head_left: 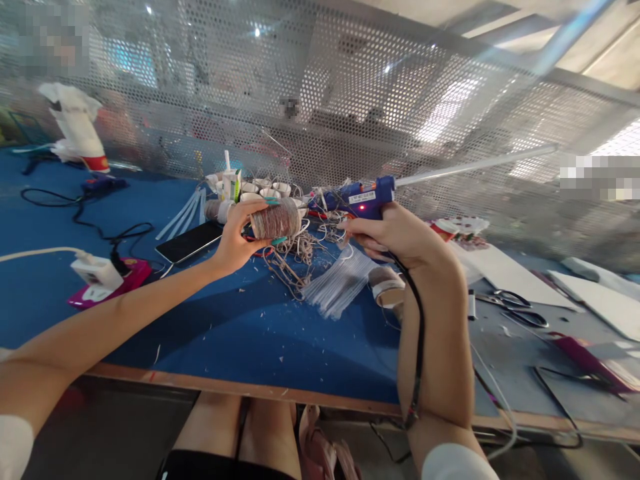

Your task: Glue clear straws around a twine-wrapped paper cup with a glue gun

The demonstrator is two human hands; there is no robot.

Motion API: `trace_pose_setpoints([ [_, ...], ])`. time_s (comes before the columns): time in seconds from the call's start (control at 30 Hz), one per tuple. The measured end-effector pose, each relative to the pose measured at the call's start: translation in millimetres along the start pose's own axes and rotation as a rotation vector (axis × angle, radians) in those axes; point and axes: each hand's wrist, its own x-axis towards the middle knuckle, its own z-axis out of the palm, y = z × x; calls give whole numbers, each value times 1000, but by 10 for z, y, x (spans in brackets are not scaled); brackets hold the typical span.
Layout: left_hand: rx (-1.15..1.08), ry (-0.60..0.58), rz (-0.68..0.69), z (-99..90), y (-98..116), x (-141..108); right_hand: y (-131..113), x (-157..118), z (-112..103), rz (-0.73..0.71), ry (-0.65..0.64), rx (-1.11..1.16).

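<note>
My left hand is wrapped round a cup wound with brown twine, holding it sideways above the table. In my right hand is a blue hot glue gun with its red light lit. A long clear glue stick sticks out of its back end. The gun's front end points left toward the cup; whether its nozzle touches the cup I cannot make out. Below lie a tangle of brown twine and a bundle of clear glue sticks. Another twine-wound cup rests near my right forearm.
Several paper cups stand behind my left hand. A black phone and a pink power strip lie to the left. Scissors and white boards are at right. The gun's black cord hangs along my right forearm. A perforated metal screen rises behind.
</note>
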Motion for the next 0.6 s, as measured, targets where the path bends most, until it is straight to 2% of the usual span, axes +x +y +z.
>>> trace_pose_setpoints([
  [0.2,14,-2,9,-2,12,-1,-55,-32,24,74,14,16],
  [0.6,-28,-5,-1,5,-3,-14,-54,-39,8,74,0,2],
])
